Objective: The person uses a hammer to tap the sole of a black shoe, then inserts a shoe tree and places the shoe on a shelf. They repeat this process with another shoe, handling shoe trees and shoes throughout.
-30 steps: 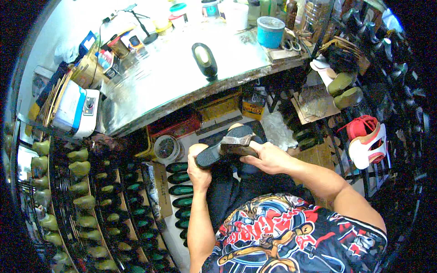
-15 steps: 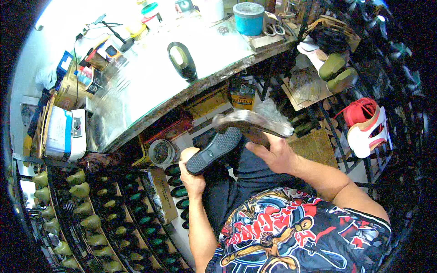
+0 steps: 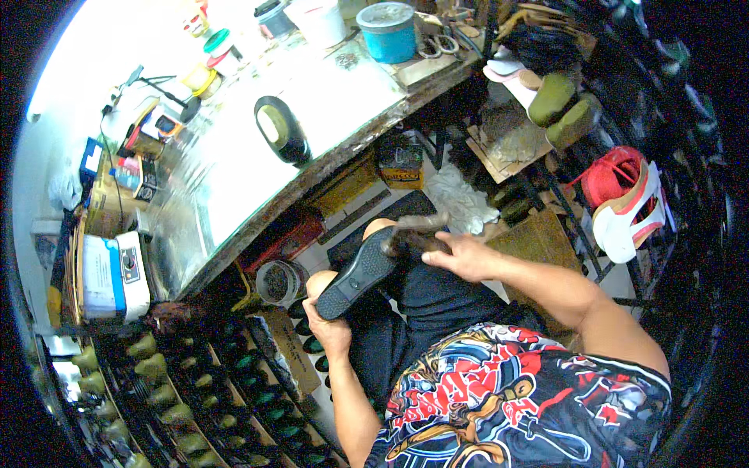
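Observation:
My left hand is closed round the heel end of a black shoe, held over my lap with its textured sole facing up. A pale, rounded part shows beyond the shoe's edge at heel and toe. My right hand grips a hammer, smeared by motion, its head at the toe end of the sole; whether it touches I cannot tell. A matching dark shoe lies on the glass-topped workbench ahead.
A blue tub and scissors stand at the bench's far right. Below its edge is a clear jar. Racks of shoe lasts fill the lower left. White sandals and red cord hang at right.
The hammer has dropped from above the toe down toward the sole, with my right hand moving slightly left. My left hand still holds the shoe. The whole view has shifted somewhat.

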Action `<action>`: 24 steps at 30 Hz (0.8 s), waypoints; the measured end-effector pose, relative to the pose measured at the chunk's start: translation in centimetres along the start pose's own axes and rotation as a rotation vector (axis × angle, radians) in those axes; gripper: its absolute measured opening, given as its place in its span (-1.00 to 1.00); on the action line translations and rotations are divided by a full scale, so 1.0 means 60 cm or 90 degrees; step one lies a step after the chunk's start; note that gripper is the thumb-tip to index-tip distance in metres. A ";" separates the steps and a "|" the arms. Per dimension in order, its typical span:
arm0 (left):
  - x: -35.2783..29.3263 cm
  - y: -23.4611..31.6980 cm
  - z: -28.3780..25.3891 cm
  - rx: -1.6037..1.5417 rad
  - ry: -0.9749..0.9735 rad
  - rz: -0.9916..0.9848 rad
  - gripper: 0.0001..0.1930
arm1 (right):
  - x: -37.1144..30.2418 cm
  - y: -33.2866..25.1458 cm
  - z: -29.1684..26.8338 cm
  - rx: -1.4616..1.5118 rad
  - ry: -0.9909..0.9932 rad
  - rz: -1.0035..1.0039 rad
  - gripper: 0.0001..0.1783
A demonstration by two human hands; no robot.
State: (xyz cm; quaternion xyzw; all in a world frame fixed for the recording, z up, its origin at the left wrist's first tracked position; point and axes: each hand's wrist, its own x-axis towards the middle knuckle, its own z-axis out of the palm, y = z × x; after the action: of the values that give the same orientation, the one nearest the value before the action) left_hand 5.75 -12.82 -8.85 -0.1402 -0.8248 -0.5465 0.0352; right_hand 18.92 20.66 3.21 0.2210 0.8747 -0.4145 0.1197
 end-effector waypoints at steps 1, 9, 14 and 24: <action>0.001 0.005 -0.001 -0.041 0.005 -0.002 -0.65 | 0.008 0.002 -0.015 0.021 0.003 -0.023 -0.36; -0.003 0.049 -0.011 0.101 -0.004 -0.005 -0.66 | -0.007 0.010 0.008 0.182 0.180 -0.109 -0.30; -0.003 0.054 -0.020 0.104 -0.039 -0.006 -0.67 | 0.016 0.026 -0.026 0.074 0.218 -0.141 -0.25; -0.024 0.089 -0.058 0.113 -0.160 -0.059 -0.47 | 0.028 0.186 0.003 0.207 -0.037 0.253 -0.15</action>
State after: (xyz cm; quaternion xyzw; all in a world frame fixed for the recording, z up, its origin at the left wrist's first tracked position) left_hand 8.23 -14.33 -2.98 -0.1656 -0.8733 -0.4509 -0.0812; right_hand 22.89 27.28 -5.07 0.3929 0.7321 -0.5243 0.1865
